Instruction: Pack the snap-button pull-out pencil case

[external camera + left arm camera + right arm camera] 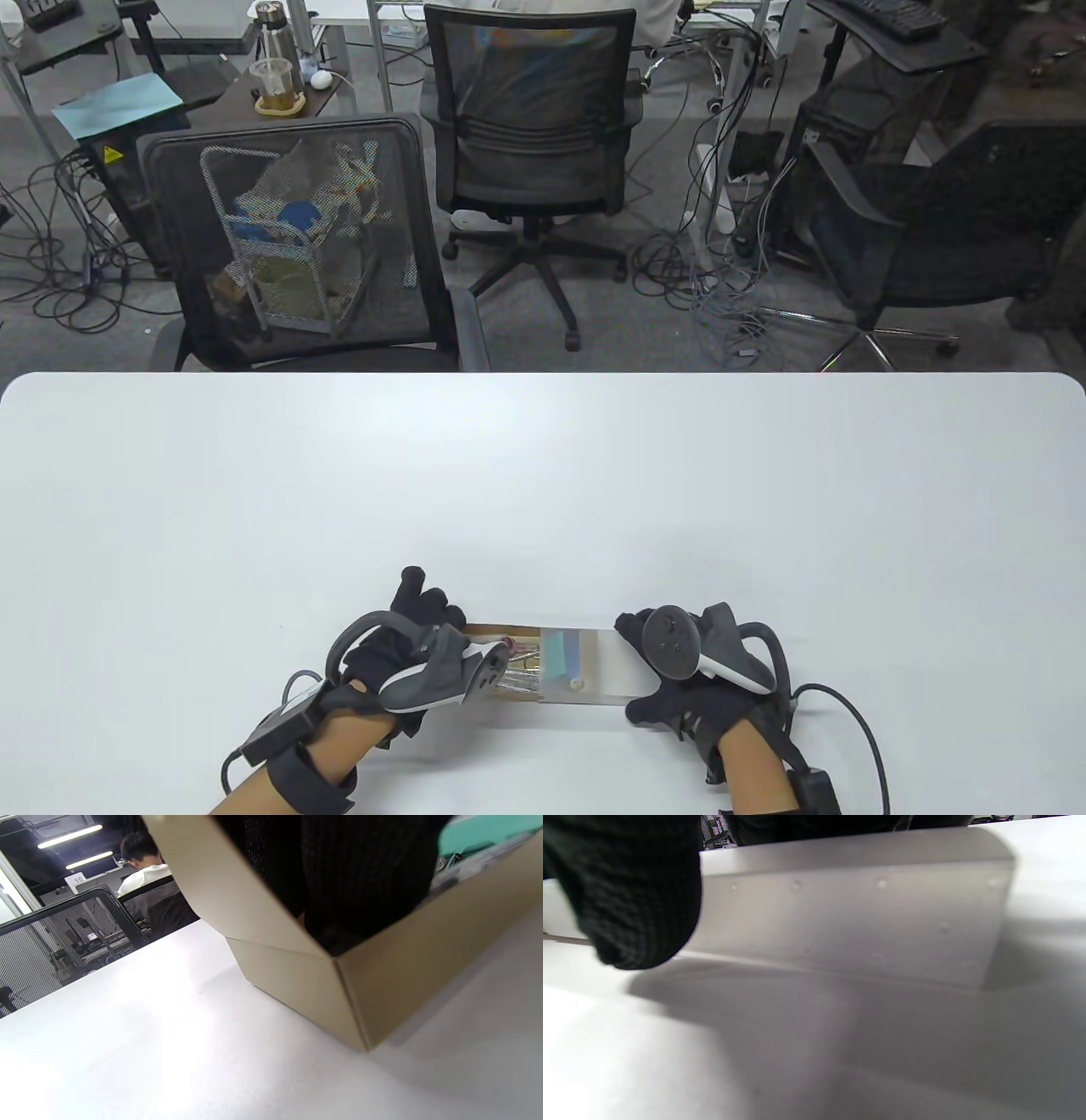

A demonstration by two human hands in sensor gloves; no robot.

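While both gloved hands worked at the near edge of the white table (543, 475), the pencil case (556, 666) lay flat between them, long side across the view. Left hand (416, 649) gripped the kraft-brown inner tray (297, 984) at its left end — fingers curled down inside the tray's open end, as the left wrist view showed. Right hand (691, 679) held the frosted translucent sleeve (857, 916) at the right end, thumb on the near side and fingers over the far side. Tray sat part-way inside the sleeve, its left portion exposed. Pens and a teal-coloured item showed through the sleeve and in the open tray, too small to identify. Beyond the table — black mesh office chairs (526, 127) and floor cables.
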